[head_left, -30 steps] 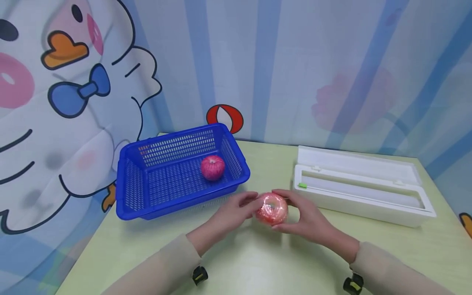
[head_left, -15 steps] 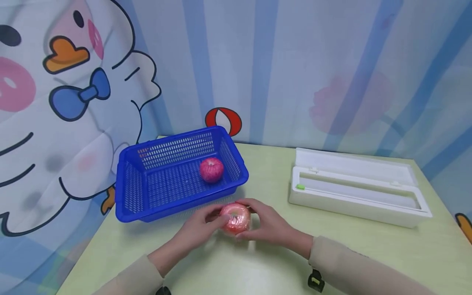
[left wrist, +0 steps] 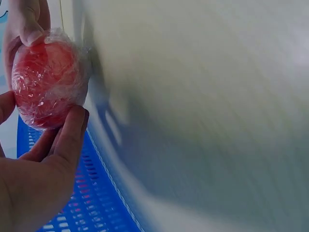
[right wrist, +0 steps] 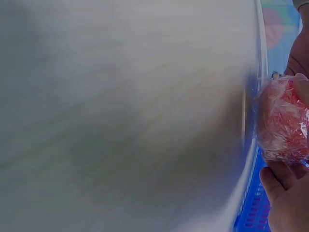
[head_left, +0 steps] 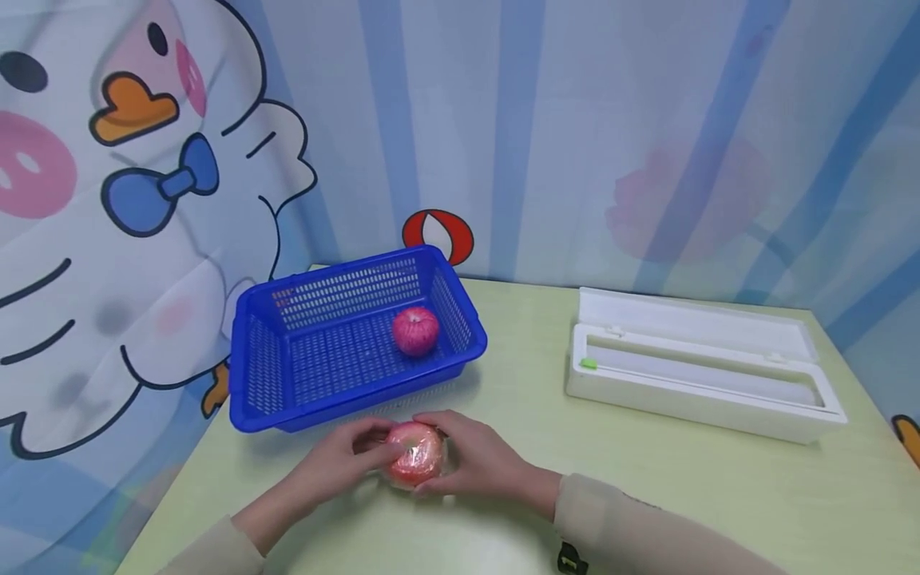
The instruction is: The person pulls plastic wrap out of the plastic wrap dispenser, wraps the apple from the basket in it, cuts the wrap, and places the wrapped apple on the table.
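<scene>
Between both hands is a red apple point(head_left: 415, 457) in clear, shiny plastic wrap. My left hand point(head_left: 338, 461) grips it from the left, with the thumb over its near top. On the other side my right hand point(head_left: 485, 461) holds it between thumb and fingers. In the left wrist view the wrinkled film covers the apple point(left wrist: 48, 82), and fingertips of both hands touch it. Loose film also shows around the apple point(right wrist: 282, 121) in the right wrist view. It appears held just above the table, in front of the blue basket point(head_left: 359, 397).
Inside the basket, toward its right end, lies another pinkish-red apple point(head_left: 415, 331). A long white cling film dispenser point(head_left: 707, 415) stands at the right, its lid raised and a green slider point(head_left: 588, 363) at its left end. Behind the table point(head_left: 546, 359) hangs a printed curtain point(head_left: 561, 144).
Both hands have carried the wrapped apple leftward and a little nearer to me, from between the basket and the dispenser to in front of the basket. The basket and dispenser stay put.
</scene>
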A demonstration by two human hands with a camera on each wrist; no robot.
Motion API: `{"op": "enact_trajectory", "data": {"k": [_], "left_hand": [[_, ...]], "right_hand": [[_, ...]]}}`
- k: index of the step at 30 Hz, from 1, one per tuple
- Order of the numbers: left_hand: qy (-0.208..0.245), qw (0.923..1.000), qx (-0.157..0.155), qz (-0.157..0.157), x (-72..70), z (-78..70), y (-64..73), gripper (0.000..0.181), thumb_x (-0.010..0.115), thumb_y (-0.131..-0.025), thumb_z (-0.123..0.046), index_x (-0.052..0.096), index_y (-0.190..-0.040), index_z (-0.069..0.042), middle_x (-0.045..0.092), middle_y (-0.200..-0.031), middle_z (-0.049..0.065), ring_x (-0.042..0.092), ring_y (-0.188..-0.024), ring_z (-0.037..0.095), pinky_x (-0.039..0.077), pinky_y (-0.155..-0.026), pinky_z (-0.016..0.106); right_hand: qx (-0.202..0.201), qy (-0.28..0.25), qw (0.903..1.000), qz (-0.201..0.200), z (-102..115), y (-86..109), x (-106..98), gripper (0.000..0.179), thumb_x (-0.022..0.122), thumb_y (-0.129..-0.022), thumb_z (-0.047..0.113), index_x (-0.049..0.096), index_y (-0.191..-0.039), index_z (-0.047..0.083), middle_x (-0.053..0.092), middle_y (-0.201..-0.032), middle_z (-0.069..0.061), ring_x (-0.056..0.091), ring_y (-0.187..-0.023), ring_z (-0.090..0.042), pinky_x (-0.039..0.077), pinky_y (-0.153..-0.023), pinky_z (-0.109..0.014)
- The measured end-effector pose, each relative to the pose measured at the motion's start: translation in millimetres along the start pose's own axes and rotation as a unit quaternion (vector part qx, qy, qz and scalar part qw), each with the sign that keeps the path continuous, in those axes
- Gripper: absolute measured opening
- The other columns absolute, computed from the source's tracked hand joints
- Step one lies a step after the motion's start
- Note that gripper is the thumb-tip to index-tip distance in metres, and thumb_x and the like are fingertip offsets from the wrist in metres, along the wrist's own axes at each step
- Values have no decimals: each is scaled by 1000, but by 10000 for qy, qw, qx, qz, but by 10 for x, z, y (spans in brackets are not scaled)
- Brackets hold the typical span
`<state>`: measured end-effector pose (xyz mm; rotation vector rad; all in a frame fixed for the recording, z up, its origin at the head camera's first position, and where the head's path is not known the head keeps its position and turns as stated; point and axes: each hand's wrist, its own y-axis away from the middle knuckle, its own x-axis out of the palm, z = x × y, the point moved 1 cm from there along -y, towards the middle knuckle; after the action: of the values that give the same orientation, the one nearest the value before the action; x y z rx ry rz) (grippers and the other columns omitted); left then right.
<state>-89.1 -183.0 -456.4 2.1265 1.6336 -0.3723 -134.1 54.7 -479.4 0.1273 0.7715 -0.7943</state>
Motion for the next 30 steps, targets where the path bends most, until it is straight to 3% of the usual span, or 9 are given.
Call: {"op": "enact_trajectory", "data": {"k": [10,17,24,30], "left_hand": [[-109,9997,226,62,-75,75,87,47,74,-103,-29,66,-136,2,74,-127,14,72,-117,29,59,-98,39],[-245,9993,279,56,-69,68,88,46,72,-104,-31,67,-136,2,73,-128,15,71,-118,31,59,-100,43],[-814,9964,86,-231,-122,-29,128,52,72,-103,-39,68,-139,-2,74,-130,11,71,-119,30,57,-104,50],[-1190,9919,123,-435,-187,-177,208,52,75,-102,-34,65,-142,-2,69,-139,16,69,-125,34,59,-101,50]], "right_hand": [[144,185,9997,93,65,-58,122,87,98,-79,35,55,-151,13,63,-145,1,58,-136,-14,47,-115,-34],[173,177,9995,172,51,-54,139,89,96,-81,38,53,-153,11,62,-148,0,57,-138,-16,46,-117,-35],[121,573,9980,223,34,14,73,100,94,-82,44,44,-162,10,56,-157,-5,54,-144,-20,43,-120,-39],[108,639,9978,122,-3,171,-136,94,92,-85,42,47,-161,11,58,-156,-5,61,-137,-22,46,-118,-45]]}}
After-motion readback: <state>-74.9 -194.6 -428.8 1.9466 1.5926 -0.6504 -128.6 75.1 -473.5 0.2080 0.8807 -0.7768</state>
